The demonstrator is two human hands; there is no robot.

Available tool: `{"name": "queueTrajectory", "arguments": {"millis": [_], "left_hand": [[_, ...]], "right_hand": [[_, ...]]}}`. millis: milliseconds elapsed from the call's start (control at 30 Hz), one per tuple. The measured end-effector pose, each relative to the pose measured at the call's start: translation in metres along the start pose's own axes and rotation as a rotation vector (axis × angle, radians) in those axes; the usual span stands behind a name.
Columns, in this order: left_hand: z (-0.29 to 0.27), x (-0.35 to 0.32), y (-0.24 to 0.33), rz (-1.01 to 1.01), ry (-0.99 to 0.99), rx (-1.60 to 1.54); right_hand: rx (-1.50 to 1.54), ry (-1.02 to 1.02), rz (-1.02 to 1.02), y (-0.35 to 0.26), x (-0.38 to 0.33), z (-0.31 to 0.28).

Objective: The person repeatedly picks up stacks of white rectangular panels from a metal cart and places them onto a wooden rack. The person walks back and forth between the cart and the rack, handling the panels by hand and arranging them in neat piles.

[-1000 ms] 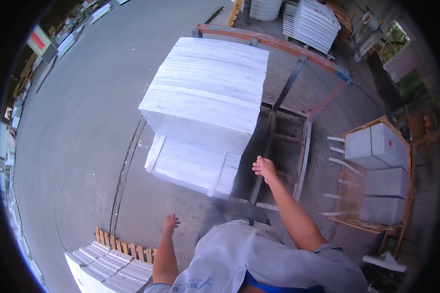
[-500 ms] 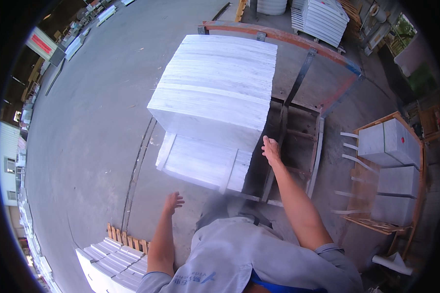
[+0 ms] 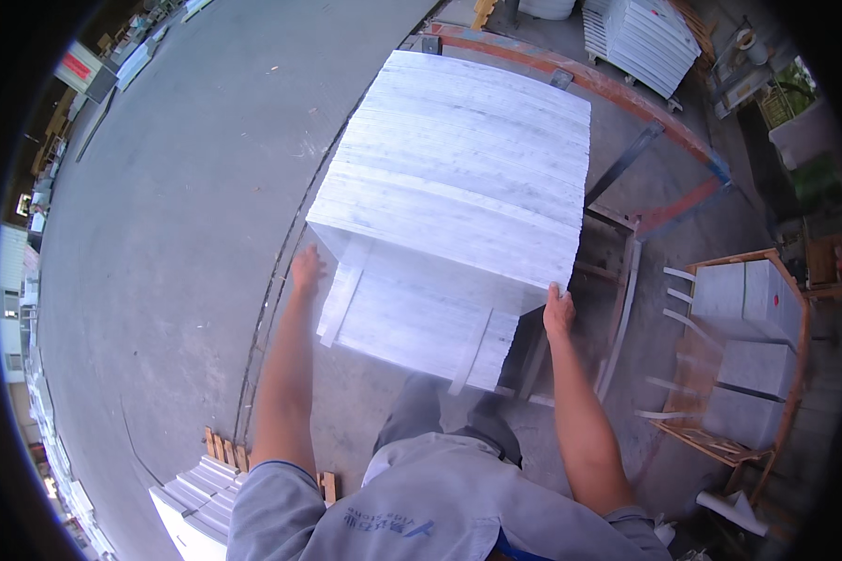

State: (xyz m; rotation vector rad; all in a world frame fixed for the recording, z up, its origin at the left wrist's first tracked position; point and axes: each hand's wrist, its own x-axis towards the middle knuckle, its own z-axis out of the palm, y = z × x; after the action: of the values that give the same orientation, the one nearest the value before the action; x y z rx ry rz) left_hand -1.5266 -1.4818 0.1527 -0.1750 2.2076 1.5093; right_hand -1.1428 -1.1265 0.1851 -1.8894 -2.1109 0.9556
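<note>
In front of me stands a stack of white stone slabs (image 3: 458, 159), set on edge in a thick upper block. Below it lies a lower tier of slabs (image 3: 416, 313) with two pale spacer strips (image 3: 472, 351) across its near face. My right hand (image 3: 558, 310) is at the near right corner of the upper block, fingers closed on the edge of the front slab. Just outside the near left corner hovers my left hand (image 3: 309, 269), its fingers apart and slightly blurred, seemingly holding nothing.
A rusty metal frame (image 3: 674, 140) runs behind and right of the stack. To the right, a wooden crate (image 3: 786, 271) holds grey-white stone blocks (image 3: 758, 369). At lower left, pale slabs (image 3: 201, 496) lie by a wooden pallet (image 3: 225, 449). More slabs (image 3: 641, 42) stand far right.
My left hand has risen from below the stack to beside its left corner. My right hand has gone from open beside the stack to gripping its right corner. The view has shifted.
</note>
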Motion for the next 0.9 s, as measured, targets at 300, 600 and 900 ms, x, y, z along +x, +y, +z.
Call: {"name": "queueTrajectory", "arguments": {"millis": [300, 600, 900], "left_hand": [[0.014, 0.064, 0.040, 0.008, -0.096, 0.076], [0.015, 0.065, 0.030, 0.075, -0.009, 0.192], [-0.003, 0.034, 0.019, 0.093, -0.011, 0.031]], "right_hand": [[-0.051, 0.041, 0.002, 0.007, 0.004, 0.006], [-0.059, 0.067, 0.039, 0.001, 0.000, 0.006], [0.155, 0.083, 0.108, 0.008, -0.037, 0.005]]}}
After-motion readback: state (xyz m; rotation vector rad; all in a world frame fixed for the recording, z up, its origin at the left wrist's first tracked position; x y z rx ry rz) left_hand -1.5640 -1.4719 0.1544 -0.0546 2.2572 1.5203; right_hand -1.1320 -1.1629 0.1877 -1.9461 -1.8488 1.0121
